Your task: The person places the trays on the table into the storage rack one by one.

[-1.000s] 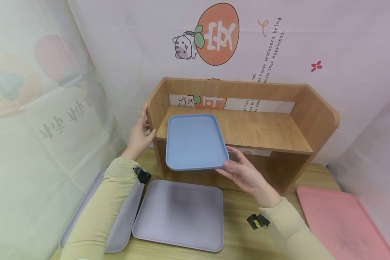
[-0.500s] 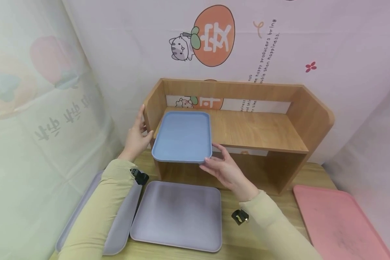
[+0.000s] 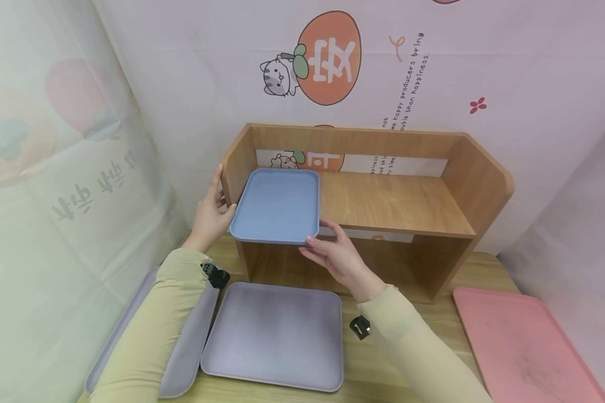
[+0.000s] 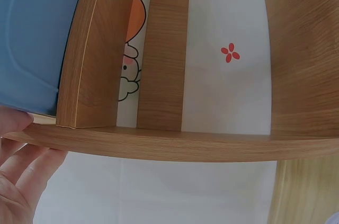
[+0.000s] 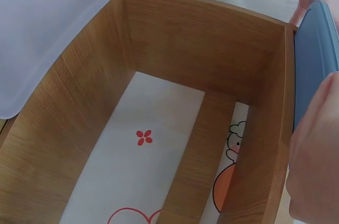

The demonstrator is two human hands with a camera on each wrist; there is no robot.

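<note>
A blue tray point(image 3: 279, 204) lies over the left part of the upper board of a wooden two-tier shelf point(image 3: 393, 198), its front edge jutting past the board. My right hand point(image 3: 335, 254) pinches the tray at its front right corner, thumb near the rim and fingers beneath. With my left hand point(image 3: 212, 215) I grip the shelf's left side panel, thumb around its front edge and fingers along the outside. In the left wrist view the thumb point(image 4: 15, 120) sits right by the blue tray point(image 4: 37, 38). The right wrist view shows the blue tray point(image 5: 312, 60) alongside the board.
One lavender tray point(image 3: 274, 336) lies on the wooden table before the shelf. Another lavender tray point(image 3: 186, 347) is partly hidden under my left sleeve. A pink tray point(image 3: 524, 341) lies at the right. Printed cloth point(image 3: 191, 67) hangs behind and at both sides.
My right hand has moved the blue tray left and back, closer to the left panel and lower over the upper board. My left hand keeps its grip on the panel.
</note>
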